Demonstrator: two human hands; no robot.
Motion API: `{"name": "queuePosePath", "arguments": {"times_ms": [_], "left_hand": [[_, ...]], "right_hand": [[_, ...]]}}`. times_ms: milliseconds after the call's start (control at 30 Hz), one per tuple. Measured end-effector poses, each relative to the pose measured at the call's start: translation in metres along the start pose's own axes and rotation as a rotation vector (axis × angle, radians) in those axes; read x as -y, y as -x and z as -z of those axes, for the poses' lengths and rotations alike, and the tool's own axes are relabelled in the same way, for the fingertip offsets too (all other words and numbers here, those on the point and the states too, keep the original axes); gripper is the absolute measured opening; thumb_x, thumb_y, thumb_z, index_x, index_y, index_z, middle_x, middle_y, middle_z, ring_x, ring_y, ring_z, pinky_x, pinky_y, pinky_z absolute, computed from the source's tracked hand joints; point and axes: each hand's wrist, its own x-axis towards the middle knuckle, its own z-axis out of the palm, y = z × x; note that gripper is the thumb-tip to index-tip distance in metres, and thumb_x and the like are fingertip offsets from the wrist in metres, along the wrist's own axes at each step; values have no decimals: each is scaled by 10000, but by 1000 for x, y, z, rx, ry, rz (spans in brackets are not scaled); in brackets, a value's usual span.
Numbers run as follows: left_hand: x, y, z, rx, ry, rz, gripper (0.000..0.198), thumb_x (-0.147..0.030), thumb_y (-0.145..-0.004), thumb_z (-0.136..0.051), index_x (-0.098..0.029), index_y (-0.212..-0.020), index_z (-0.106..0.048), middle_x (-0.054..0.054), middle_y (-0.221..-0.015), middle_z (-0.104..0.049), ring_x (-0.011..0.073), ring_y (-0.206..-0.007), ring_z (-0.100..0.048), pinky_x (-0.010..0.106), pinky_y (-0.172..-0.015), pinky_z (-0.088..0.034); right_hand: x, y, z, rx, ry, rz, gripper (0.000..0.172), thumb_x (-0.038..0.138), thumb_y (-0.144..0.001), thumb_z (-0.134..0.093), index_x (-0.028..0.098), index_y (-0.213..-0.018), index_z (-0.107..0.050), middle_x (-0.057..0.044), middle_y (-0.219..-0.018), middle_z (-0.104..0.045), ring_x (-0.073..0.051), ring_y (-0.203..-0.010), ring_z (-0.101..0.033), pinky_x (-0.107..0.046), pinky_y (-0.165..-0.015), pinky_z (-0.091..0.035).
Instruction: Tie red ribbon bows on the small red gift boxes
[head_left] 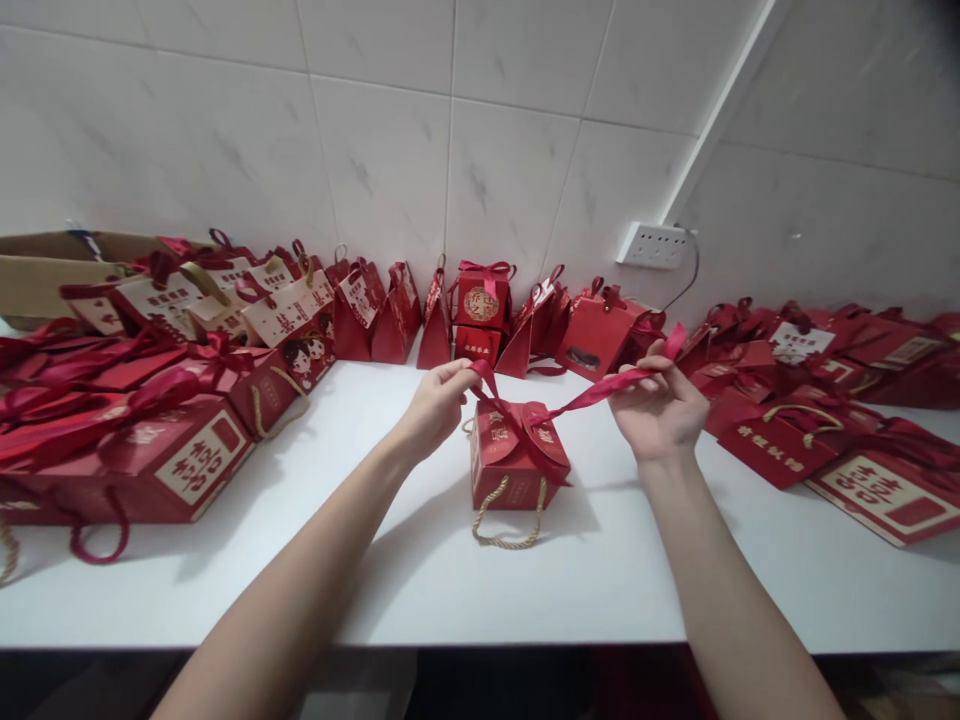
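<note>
Both forearms reach in from the near edge of the white table (420,600) and slant toward each other, with the small red box (491,487) standing between the hands. The left hand (441,403), back upward and wrist nearly straight, pinches one length of red ribbon (592,395) between thumb and fingertips, just above the box's far left side. The right hand (664,410) is raised farther out to the right, its palm side turned toward the viewer and fingers curled in, gripping the other length; a short tail sticks up past the fingers. The ribbon crosses over the box's top, one end hanging at the right. A gold cord handle (506,545) loops down the near side onto the table.
</note>
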Motion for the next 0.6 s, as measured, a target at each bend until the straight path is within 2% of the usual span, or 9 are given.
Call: {"name": "queuePosePath", "arguments": {"times_ms": [133, 300, 367, 467, 600], "left_hand": [[-11, -5, 4, -117, 308, 157, 219, -251, -707, -656, -135, -582, -520, -12, -598, -581, 48, -476, -466, 166, -473, -380], [-14, -11, 17, -260, 507, 299, 278, -183, -845, -473, -128, -573, -490, 3, -583, -590, 11, -336, -359, 140, -357, -322], [-14, -14, 24, -325, 528, 307, 300, -172, -864, -448, -124, -570, -489, 8, -567, -581, 9, -325, -346, 136, -339, -315], [-17, -16, 33, -363, 527, 263, 352, -158, -901, -386, -116, -571, -501, 10, -545, -567, 4, -317, -332, 126, -336, -317], [-31, -17, 36, -369, 514, 142, 315, -102, -900, -396, -104, -643, -578, 14, -558, -578, 22, -410, -474, 116, -449, -423]], "right_hand": [[1, -1, 0, 29, 8, 39, 154, 112, -791, -481, 213, -727, -577, 123, -502, -583, -23, -361, -417, -187, -490, -409], [1, 0, -3, 5, 23, 80, 142, 120, -776, -554, 218, -676, -578, 145, -532, -630, -15, -361, -414, -189, -483, -386], [2, -1, -2, 25, 50, 80, 132, 134, -767, -582, 218, -665, -577, 153, -539, -628, -15, -363, -420, -193, -481, -394], [3, -2, -1, 15, 91, 74, 95, 165, -732, -647, 217, -676, -590, 148, -531, -615, -16, -363, -426, -195, -477, -414], [0, -6, -1, -14, 178, 101, 151, 227, -639, -749, 214, -655, -599, 113, -556, -625, -35, -399, -475, -198, -462, -439]]}}
